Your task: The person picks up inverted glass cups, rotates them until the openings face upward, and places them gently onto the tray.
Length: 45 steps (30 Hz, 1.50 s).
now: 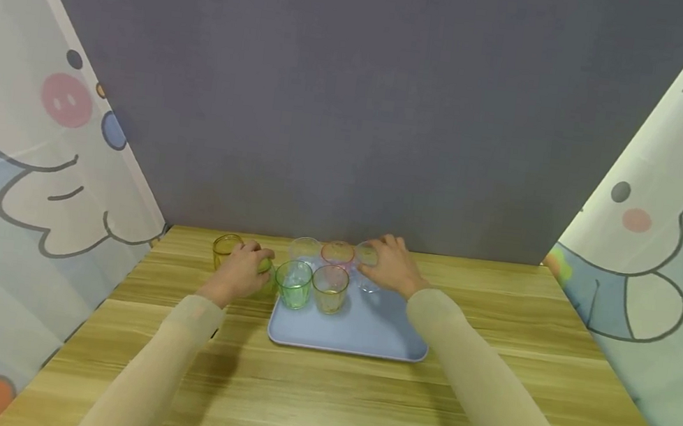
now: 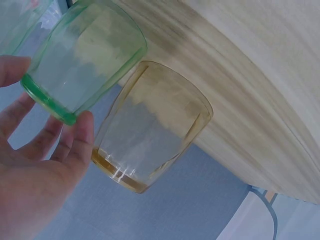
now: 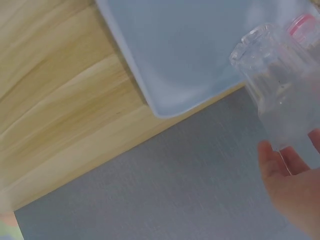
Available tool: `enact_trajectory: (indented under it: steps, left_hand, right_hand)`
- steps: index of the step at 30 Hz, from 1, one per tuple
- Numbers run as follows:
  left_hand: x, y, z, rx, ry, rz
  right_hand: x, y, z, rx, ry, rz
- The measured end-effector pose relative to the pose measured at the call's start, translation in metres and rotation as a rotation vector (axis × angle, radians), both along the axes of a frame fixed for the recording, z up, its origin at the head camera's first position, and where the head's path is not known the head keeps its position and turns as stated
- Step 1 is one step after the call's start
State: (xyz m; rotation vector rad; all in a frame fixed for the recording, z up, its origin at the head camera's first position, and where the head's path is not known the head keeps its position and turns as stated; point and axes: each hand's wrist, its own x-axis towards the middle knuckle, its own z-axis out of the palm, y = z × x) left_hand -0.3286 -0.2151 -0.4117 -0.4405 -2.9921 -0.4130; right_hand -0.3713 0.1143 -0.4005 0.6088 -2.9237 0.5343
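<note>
In the head view my left hand (image 1: pixel 240 268) is at the left of the tray. It grips a green glass (image 2: pixel 85 55) by its thick coloured base, which faces up. Right beside it stands an amber glass (image 2: pixel 155 125), its thick base also up. My right hand (image 1: pixel 394 267) holds a clear glass (image 3: pixel 280 85) near the rim, at the back of the blue tray (image 1: pixel 352 339). On that tray stand another green glass (image 1: pixel 293 285), a yellowish glass (image 1: pixel 330 290), a pink-rimmed glass (image 1: pixel 338 252) and a second clear glass (image 1: pixel 304 248).
The wooden table (image 1: pixel 320 400) ends at a grey back panel (image 1: pixel 366 103). Cartoon-printed curtains (image 1: pixel 38 157) hang at both sides. Around the tray's front and right edges runs bare tabletop.
</note>
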Motion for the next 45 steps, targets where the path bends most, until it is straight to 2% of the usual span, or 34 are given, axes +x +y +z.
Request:
enact_trajectory:
  steps: [10, 24, 33, 37, 45]
  left_hand:
    - [-0.004, -0.001, 0.0, 0.008, -0.04, 0.001]
    - [-0.003, -0.002, 0.004, 0.048, -0.12, 0.041]
    - [0.0, -0.005, 0.015, 0.05, -0.091, 0.048]
    - [0.003, -0.009, 0.017, 0.076, -0.074, 0.061]
    - [0.012, -0.014, 0.025, 0.118, 0.007, 0.056]
  right_hand:
    - [0.005, 0.008, 0.012, 0.012, 0.003, 0.036]
    - [0.012, 0.009, 0.014, -0.008, -0.016, 0.035]
    - [0.016, 0.013, 0.015, -0.066, -0.004, 0.04]
    - [0.02, 0.015, 0.014, -0.132, 0.01, 0.048]
    - [0.025, 0.021, 0.011, -0.268, 0.04, 0.059]
